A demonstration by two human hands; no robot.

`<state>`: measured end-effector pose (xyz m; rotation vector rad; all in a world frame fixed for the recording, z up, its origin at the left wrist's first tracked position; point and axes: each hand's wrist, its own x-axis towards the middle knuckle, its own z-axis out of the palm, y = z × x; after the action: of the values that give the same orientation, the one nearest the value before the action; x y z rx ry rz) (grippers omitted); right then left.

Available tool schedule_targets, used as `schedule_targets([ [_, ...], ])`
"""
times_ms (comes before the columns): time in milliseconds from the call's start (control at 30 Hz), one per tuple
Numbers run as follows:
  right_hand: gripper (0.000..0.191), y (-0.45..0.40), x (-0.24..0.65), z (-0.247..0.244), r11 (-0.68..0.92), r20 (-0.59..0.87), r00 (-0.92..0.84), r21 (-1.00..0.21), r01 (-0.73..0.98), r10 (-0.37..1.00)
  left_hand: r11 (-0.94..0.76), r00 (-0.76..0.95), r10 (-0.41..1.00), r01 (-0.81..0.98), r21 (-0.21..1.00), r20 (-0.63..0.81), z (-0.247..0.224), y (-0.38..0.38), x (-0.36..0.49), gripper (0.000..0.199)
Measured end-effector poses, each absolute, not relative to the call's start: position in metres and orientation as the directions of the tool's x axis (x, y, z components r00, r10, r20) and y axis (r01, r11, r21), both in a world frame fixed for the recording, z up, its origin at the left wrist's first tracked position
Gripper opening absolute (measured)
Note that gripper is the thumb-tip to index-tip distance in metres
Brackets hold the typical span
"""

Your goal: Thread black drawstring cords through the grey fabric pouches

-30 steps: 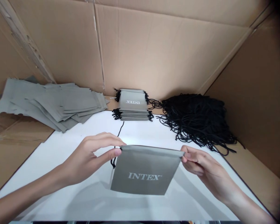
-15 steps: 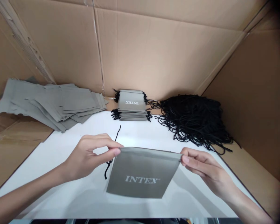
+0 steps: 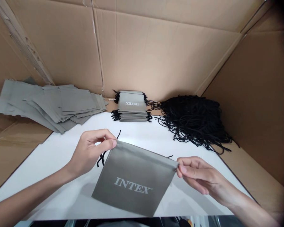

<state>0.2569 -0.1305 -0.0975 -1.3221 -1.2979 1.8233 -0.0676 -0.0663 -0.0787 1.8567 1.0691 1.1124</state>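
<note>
A grey drawstring pouch with white INTEX lettering is stretched between my two hands above the white table. My left hand pinches its upper left corner between thumb and fingers. At the upper right corner, the fingertips of my right hand are closed on the hem. Black cord dangles by the pouch's left edge under my left hand, and a short dark cord end shows behind the top edge near the right. The pouch tilts down to the right.
Loose grey pouches are heaped at the back left. In the back middle stands a stack of pouches with black cord ends at both sides. A tangled pile of black cords lies at the back right. Cardboard walls enclose the white table.
The pouch has tipped, its right corner lower and its left corner higher, and has shifted left and closer. My left hand rose slightly; my right hand moved down and left. Both keep their pinch.
</note>
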Motion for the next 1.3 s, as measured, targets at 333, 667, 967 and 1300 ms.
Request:
schedule_targets([
  [333,0.042,-0.143,0.251,-0.099,-0.353,-0.373,-0.225,-0.927,0.126,0.9,-0.477,0.386,0.867,0.469,0.743,0.313,-0.077,-0.055,-0.073,0.018],
  [667,0.042,-0.144,0.261,-0.101,-0.343,-0.372,-0.259,-0.927,0.152,0.891,-0.681,0.407,0.732,0.407,0.609,0.547,-0.075,-0.079,-0.069,0.015],
  [967,0.04,-0.152,0.285,-0.111,-0.439,-0.458,-0.205,-0.889,0.132,0.865,-0.515,0.35,0.847,0.363,0.776,0.399,-0.079,-0.075,-0.099,0.012],
  [1300,0.041,-0.138,0.303,-0.102,-0.38,-0.404,-0.091,-0.902,0.207,0.91,-0.178,0.28,0.955,0.26,0.949,0.102,-0.096,-0.044,-0.111,0.024],
])
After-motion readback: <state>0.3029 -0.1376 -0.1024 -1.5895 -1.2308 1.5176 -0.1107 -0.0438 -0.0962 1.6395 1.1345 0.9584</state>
